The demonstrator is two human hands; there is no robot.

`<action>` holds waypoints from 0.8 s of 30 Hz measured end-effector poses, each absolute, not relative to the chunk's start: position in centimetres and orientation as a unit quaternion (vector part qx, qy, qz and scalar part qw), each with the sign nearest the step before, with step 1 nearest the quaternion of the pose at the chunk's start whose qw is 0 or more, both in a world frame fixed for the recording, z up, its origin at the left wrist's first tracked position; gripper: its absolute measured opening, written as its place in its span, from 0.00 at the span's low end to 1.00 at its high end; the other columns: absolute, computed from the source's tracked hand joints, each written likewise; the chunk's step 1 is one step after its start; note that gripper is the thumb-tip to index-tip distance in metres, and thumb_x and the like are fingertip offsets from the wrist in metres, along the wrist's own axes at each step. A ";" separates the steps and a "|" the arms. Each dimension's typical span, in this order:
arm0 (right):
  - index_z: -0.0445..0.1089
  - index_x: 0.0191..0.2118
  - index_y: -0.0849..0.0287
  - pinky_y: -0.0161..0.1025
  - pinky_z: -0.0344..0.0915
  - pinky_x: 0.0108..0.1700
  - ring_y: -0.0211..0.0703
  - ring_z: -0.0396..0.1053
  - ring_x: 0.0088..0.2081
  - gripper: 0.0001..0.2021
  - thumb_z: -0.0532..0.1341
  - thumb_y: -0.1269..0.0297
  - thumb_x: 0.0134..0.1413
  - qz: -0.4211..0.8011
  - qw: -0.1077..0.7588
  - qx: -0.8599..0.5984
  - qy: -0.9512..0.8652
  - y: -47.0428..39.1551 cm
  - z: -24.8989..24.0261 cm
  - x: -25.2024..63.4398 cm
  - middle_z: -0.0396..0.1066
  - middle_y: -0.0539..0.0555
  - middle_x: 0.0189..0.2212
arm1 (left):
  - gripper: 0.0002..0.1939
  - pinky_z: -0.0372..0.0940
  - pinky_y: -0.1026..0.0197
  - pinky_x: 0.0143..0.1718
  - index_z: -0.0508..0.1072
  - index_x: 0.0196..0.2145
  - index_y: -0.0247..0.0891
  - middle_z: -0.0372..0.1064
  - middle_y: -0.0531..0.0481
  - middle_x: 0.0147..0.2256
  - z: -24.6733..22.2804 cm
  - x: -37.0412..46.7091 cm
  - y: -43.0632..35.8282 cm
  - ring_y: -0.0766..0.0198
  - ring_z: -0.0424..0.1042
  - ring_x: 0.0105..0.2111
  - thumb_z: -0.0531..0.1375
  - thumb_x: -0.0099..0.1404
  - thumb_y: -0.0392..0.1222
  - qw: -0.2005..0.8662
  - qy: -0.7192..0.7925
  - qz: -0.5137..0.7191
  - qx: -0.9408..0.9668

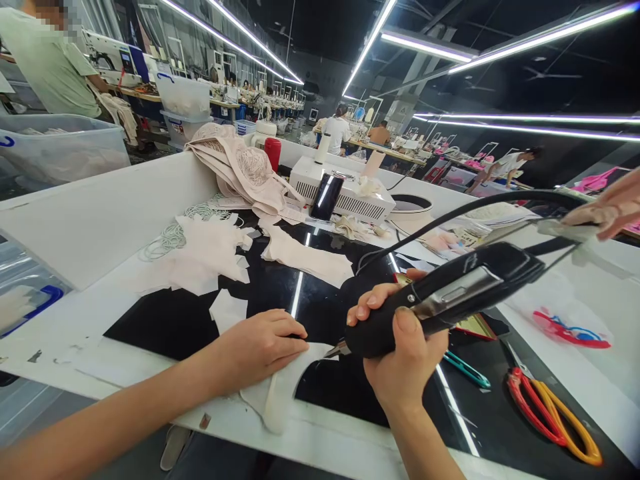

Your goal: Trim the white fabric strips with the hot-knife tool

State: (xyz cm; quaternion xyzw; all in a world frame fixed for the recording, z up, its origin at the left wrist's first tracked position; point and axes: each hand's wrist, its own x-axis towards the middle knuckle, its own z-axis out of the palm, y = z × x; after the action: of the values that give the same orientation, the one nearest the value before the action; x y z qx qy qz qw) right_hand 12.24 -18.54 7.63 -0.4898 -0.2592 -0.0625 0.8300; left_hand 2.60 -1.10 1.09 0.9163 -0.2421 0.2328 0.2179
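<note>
A black handheld tool (pixel 440 300) with a metal side plate is gripped in my right hand (pixel 407 360), its narrow metal tip pointing left. That tip meets the edge of a white fabric piece (pixel 280 393) near the front of the table. On the fabric's upper part rests my left hand (pixel 270 343), palm down, fingers together, pressing it against the black glossy surface (pixel 340 393). The fabric's lower end hangs toward the table's front edge. A black cable curves up and over from the tool's area toward the upper right.
Red-and-orange scissors (pixel 543 407) and a teal cutter (pixel 467 370) lie at right. Pale fabric pieces (pixel 200 253) and stacked lace cups (pixel 240 160) are behind. Another person's hand (pixel 610 203) reaches in at far right. A white machine (pixel 345 190) stands at the back.
</note>
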 end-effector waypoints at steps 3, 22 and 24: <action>0.66 0.51 0.50 0.37 0.71 0.24 0.37 0.69 0.23 0.20 0.69 0.59 0.55 -0.083 0.828 -0.489 -0.262 -19.0 7.7 12.4 0.70 0.44 0.27 | 0.10 0.74 0.54 0.54 0.80 0.48 0.37 0.77 0.44 0.48 1.1 2.6 -1.1 0.59 0.75 0.48 0.58 0.77 0.35 0.219 -0.244 0.228 0.917; 0.66 0.51 0.52 0.38 0.73 0.26 0.37 0.70 0.25 0.21 0.71 0.61 0.54 -0.088 0.828 -0.498 -0.241 -19.4 7.3 11.6 0.72 0.45 0.28 | 0.29 0.77 0.55 0.50 0.66 0.58 0.31 0.70 0.40 0.52 0.9 0.3 -2.9 0.54 0.73 0.52 0.53 0.61 0.16 0.086 -0.178 0.199 0.960; 0.66 0.51 0.52 0.38 0.73 0.26 0.38 0.70 0.25 0.21 0.72 0.60 0.55 -0.091 0.827 -0.502 -0.238 -19.5 7.3 11.3 0.72 0.45 0.28 | 0.29 0.78 0.56 0.48 0.66 0.56 0.32 0.71 0.42 0.50 0.6 -0.2 -3.5 0.56 0.74 0.48 0.51 0.59 0.16 0.084 -0.152 0.187 0.967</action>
State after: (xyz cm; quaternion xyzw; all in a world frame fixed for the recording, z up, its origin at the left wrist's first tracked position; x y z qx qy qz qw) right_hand 11.28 -19.53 7.34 -0.5017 -0.2378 -0.0911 0.8267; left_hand -0.20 -3.52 0.58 0.9669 -0.1518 0.1870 0.0838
